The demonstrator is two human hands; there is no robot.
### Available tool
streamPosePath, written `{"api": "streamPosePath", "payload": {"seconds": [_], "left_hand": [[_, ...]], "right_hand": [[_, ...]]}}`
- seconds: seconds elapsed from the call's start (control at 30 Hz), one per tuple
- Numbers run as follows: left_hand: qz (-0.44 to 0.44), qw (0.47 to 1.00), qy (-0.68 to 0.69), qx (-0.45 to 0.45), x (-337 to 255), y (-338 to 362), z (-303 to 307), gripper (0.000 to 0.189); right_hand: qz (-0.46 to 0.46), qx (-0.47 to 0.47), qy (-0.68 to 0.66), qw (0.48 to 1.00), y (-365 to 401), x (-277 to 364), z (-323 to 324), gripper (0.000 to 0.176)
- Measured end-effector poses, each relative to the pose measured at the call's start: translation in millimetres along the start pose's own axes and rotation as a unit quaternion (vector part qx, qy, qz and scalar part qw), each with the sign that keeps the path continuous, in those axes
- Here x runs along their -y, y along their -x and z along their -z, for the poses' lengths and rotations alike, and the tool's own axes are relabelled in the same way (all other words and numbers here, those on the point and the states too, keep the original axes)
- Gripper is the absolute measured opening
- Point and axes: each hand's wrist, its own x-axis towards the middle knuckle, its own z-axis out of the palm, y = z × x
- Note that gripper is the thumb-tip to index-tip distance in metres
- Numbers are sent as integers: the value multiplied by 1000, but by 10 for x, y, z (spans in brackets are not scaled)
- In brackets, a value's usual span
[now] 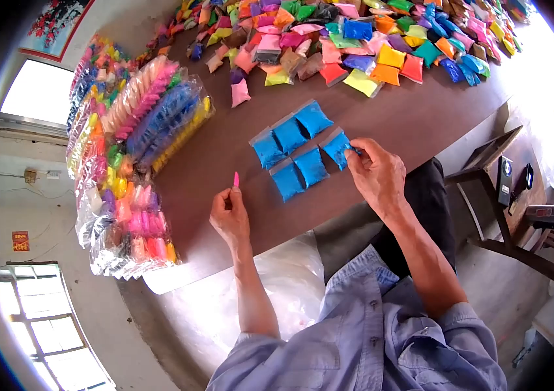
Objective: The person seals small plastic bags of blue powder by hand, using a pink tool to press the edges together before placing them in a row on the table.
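Several small clear bags filled with blue material lie in two rows on the brown table [199, 156], such as the blue bag [313, 118] at the far right of the back row. My right hand [379, 174] pinches the edge of the front row's rightmost blue bag [336, 148], which lies beside the others. To the left, my left hand [230, 215] is closed on a small, slim pink piece [236, 178] that sticks up from the fingertips. Its exact kind is too small to tell.
A large heap of small bags [362, 45] in many colours covers the table's far side. Stacked clear packs of coloured bags [166, 124] line the left edge. A wooden chair [518, 195] with dark objects on it stands at the right. Below the table is a translucent plastic sack [283, 280].
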Motion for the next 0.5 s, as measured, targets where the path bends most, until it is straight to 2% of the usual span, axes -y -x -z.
{"api": "streamPosePath", "payload": {"seconds": [0.23,0.33,0.43,0.5], "left_hand": [[4,1000,16,1,-17,-6,-2,20],[41,999,10,10,39,-16,-5,19],[-5,1000,-15,1,225,-32,-14,20],[-1,1000,12,5,205,-27,-19,21]], "right_hand": [[55,3,65,996,-7,-22,-66,21],[94,-16,84,992,-1,-27,-123,20],[127,-48,111,984,-10,-53,-138,16],[151,-49,85,984,-1,-77,-147,16]]}}
